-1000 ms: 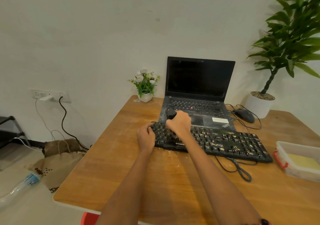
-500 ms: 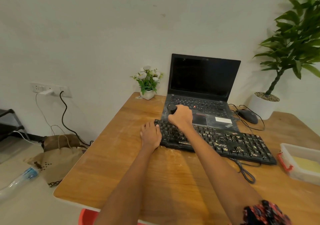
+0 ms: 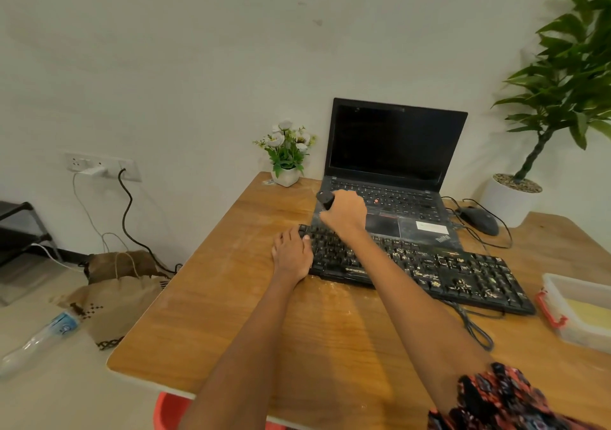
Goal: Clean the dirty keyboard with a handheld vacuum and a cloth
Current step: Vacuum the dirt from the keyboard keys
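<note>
While your right hand (image 3: 344,213) is gripping the handheld vacuum (image 3: 325,199) over the keyboard (image 3: 429,271) on the table (image 3: 231,314) and your left hand (image 3: 292,252) is resting flat on its left end, keep steadying it, sweeping slowly rightward toward the crumbs.

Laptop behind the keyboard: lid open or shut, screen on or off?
Open. The black laptop has its lid raised upright behind its key deck. The screen looks dark and blank, so apparently off; asleep cannot be ruled out.
</note>
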